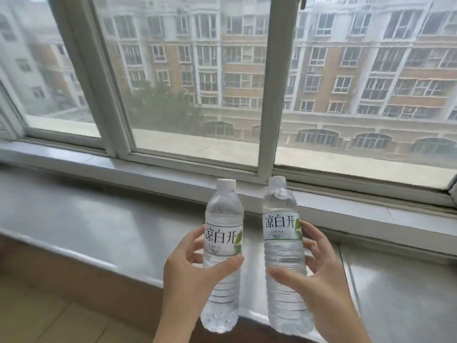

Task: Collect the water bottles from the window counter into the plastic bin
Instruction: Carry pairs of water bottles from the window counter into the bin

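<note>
While both bottles stand upright off the window counter [99, 219], the left hand [188, 276] wraps one clear, white-capped water bottle [222, 243] at its label, and the right hand [319, 280] grips a second water bottle [282, 243] just beside it.

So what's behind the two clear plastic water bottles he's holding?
Behind the two clear plastic water bottles: grey window counter and white window frame. Fingers hide parts of both labels; no bin visible.
</note>
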A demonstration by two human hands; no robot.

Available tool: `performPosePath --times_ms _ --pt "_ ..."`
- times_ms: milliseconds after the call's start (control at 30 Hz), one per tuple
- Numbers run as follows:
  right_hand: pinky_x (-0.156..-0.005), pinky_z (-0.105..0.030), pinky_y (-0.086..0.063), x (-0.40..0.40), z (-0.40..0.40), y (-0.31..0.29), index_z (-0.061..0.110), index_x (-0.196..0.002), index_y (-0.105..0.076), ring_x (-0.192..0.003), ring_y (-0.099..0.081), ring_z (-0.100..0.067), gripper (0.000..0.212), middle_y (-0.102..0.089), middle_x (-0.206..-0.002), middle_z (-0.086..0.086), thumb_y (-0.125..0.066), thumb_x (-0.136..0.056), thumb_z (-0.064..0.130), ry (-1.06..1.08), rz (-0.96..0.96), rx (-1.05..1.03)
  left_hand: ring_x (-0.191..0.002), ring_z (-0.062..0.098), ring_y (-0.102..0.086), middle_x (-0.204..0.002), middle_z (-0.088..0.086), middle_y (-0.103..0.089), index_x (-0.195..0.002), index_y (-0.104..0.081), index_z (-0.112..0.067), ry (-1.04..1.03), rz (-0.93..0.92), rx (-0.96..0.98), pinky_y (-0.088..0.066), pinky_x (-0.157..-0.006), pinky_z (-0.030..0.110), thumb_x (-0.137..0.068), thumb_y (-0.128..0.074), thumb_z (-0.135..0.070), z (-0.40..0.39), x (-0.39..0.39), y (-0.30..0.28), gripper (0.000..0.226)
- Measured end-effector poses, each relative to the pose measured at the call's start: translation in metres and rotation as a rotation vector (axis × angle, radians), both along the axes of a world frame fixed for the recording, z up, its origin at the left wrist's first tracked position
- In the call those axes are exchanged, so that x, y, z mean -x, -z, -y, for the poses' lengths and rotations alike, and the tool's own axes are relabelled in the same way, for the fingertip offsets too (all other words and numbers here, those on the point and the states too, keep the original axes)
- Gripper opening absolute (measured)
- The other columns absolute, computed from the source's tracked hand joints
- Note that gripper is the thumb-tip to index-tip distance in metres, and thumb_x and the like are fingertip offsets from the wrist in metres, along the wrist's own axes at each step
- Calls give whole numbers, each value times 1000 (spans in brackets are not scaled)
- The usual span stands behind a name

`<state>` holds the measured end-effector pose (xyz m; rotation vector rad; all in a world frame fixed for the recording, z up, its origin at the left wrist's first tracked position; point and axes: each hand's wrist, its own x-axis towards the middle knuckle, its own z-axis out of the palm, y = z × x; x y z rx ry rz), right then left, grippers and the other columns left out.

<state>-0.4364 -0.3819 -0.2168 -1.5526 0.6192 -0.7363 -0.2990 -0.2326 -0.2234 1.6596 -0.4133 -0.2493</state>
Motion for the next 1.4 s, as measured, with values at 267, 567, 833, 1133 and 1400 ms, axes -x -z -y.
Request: performPosePath --times_ms 267,567,833,1133,1400 --pt "-59 -21 -55 -107 -122 -12 48 -113 -55 -87 -68 -14 93 -68 -103 4 -91 -45 -6 -348 39 11 -72 3 -69 -89 -19 -74 -101 -64 -48 -318 57 -3 -55 -66 28 -39 -98 -36 -153 -57 -8 71" --pt "-59 -24 -56 -211 -302 -20 41 -118 -56 -83 -69 -13 91 -67 -104 0 -90 -48 -8 -653 101 -14 -77 4 -69 -91 -23 -73 -104 -68 -42 -629 80 4 -52 -62 24 -45 -98 -29 -354 -102 -21 68" --pt "-76 -46 -59 -285 -457 -24 56 -106 -57 -91 -70 -22 90 -68 -104 2 -91 -45 1 -923 100 -12 -82 3 -71 -92 -19 -75 -103 -70 -42 -919 108 22 -58 -75 36 -38 -91 -41 -507 -112 -31 69" --pt "-82 -50 -56 -380 -610 -25 57 -106 -58 -93 -68 -20 90 -69 -101 9 -91 -47 -3 -1290 89 25 -84 11 -72 -94 -12 -77 -100 -71 -41 -1295 66 107 -54 -70 30 -32 -90 -44 -635 -136 -20 71" --pt "-78 -40 -57 -481 -756 -23 53 -115 -55 -94 -67 -17 88 -68 -108 10 -86 -40 16 -1589 87 4 -83 17 -73 -93 -10 -77 -101 -70 -41 -1613 84 114 -60 -76 42 -30 -90 -43 -744 -198 -15 73"
